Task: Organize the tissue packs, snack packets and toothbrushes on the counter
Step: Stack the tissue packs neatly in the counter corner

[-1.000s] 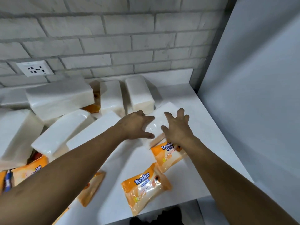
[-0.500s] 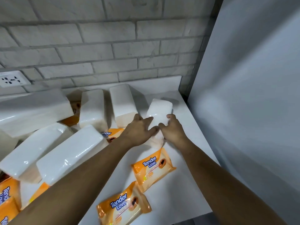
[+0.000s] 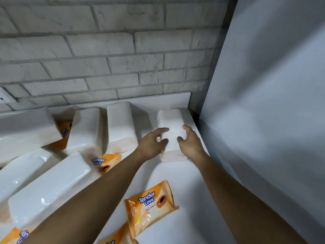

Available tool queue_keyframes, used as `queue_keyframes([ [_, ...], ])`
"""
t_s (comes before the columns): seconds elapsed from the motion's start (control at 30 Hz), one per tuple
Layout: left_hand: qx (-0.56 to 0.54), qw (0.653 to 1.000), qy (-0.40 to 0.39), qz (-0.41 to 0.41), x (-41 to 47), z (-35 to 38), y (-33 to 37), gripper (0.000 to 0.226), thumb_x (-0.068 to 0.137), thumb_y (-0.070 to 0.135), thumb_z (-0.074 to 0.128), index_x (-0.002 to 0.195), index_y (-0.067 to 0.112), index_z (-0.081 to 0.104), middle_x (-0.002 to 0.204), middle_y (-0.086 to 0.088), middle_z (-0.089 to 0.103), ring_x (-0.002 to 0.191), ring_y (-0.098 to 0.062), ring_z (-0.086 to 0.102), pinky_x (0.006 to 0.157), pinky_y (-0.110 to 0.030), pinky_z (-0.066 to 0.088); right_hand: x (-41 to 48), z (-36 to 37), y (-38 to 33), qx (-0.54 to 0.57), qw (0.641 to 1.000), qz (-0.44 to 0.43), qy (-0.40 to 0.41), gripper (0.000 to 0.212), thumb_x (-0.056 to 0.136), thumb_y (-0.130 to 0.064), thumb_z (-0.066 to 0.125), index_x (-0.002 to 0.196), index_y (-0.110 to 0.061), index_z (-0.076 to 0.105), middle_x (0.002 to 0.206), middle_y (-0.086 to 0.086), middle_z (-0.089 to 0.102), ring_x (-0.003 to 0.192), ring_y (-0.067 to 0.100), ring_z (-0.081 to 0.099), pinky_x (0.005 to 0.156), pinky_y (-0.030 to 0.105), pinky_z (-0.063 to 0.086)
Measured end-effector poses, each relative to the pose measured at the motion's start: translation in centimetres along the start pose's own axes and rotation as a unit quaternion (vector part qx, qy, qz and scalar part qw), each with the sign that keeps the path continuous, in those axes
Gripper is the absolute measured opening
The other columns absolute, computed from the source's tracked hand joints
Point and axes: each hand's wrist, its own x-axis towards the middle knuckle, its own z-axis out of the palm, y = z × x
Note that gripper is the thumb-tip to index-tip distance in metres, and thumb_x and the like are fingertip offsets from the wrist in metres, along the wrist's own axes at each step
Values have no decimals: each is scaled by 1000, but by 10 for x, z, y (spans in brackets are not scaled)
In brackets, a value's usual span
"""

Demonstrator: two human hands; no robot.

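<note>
A white tissue pack [image 3: 171,124] lies lengthwise at the counter's back right corner. My left hand [image 3: 152,143] grips its left side and my right hand [image 3: 189,142] its right side. Two more tissue packs [image 3: 121,125] [image 3: 86,129] lie parallel to its left. Several other tissue packs [image 3: 47,187] are heaped at the left. Orange "Tender Love" packets lie on the white counter [image 3: 190,199]: one [image 3: 151,205] near the front between my forearms, another [image 3: 105,162] tucked under the packs. No toothbrushes are visible.
A grey-white brick wall [image 3: 123,59] backs the counter, with a socket [image 3: 3,97] at the far left. A tall grey panel [image 3: 272,103] closes off the right side. More orange packets [image 3: 15,235] lie at the lower left edge.
Both hands have slid the tissue pack away from me and to the right, turning it lengthwise in the back right corner beside the row. The camera has moved closer and rightwards.
</note>
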Motion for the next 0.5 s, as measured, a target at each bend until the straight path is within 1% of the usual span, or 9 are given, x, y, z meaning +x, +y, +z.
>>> queue_keyframes([
  [0.03, 3, 1000, 1, 3, 3, 2, 3, 43, 96, 30, 65, 136, 46, 61, 96, 18, 67, 88, -17, 71, 98, -44, 58, 5, -3, 1, -2, 1000, 1, 3, 57, 101, -18, 54, 155, -23, 37, 157, 5, 43, 141, 26, 44, 98, 24, 35],
  [0.1, 10, 1000, 1, 15, 12, 7, 8, 47, 93, 37, 68, 137, 49, 59, 121, 8, 64, 90, -17, 72, 98, -42, 58, 14, -8, 3, -2, 1000, 2, 10, 56, 101, -16, 53, 155, -23, 38, 157, 5, 43, 140, 26, 46, 99, 24, 37],
  [0.13, 14, 1000, 0, 19, 16, 9, 9, 48, 92, 40, 69, 137, 51, 58, 130, 4, 60, 89, -17, 73, 98, -42, 58, 19, -10, 4, -1, 1000, 2, 13, 56, 102, -15, 53, 156, -22, 39, 158, 6, 42, 139, 26, 46, 98, 23, 37],
  [0.17, 19, 1000, -4, 20, 20, 11, 10, 50, 91, 41, 70, 138, 51, 57, 135, 2, 57, 86, -18, 73, 98, -42, 58, 24, -12, 6, 1, 1000, 2, 13, 56, 102, -14, 52, 156, -21, 39, 158, 7, 42, 139, 26, 46, 97, 21, 36],
  [0.27, 18, 1000, -6, 21, 35, 20, 13, 53, 89, 46, 70, 139, 54, 54, 135, 0, 54, 77, -20, 75, 95, -41, 60, 40, -18, 9, 13, 1000, 5, 14, 55, 103, -11, 51, 156, -21, 41, 157, 8, 41, 139, 27, 46, 98, 21, 35],
  [0.3, 17, 1000, -6, 19, 40, 23, 14, 54, 87, 49, 70, 138, 57, 53, 134, 0, 54, 78, -20, 75, 94, -41, 60, 44, -20, 10, 16, 1000, 6, 14, 55, 103, -10, 50, 156, -21, 41, 157, 8, 42, 139, 28, 47, 101, 22, 37],
  [0.37, 21, 1000, -5, 16, 49, 27, 16, 57, 82, 57, 67, 136, 63, 49, 132, 0, 54, 89, -21, 74, 94, -41, 60, 51, -24, 11, 22, 1000, 8, 12, 53, 103, -10, 50, 155, -21, 43, 155, 10, 43, 137, 30, 48, 108, 29, 40],
  [0.43, 26, 1000, -5, 16, 58, 30, 17, 59, 82, 59, 66, 137, 65, 47, 131, 1, 54, 97, -23, 71, 95, -41, 60, 60, -27, 12, 22, 1000, 8, 11, 52, 103, -10, 49, 153, -22, 45, 153, 12, 44, 135, 32, 49, 111, 35, 43],
  [0.5, 22, 1000, -7, 20, 65, 33, 19, 58, 87, 53, 68, 140, 62, 47, 131, 0, 53, 95, -22, 72, 93, -41, 60, 68, -28, 14, 18, 1000, 6, 14, 52, 102, -10, 49, 153, -21, 45, 152, 13, 45, 134, 32, 49, 110, 33, 42],
])
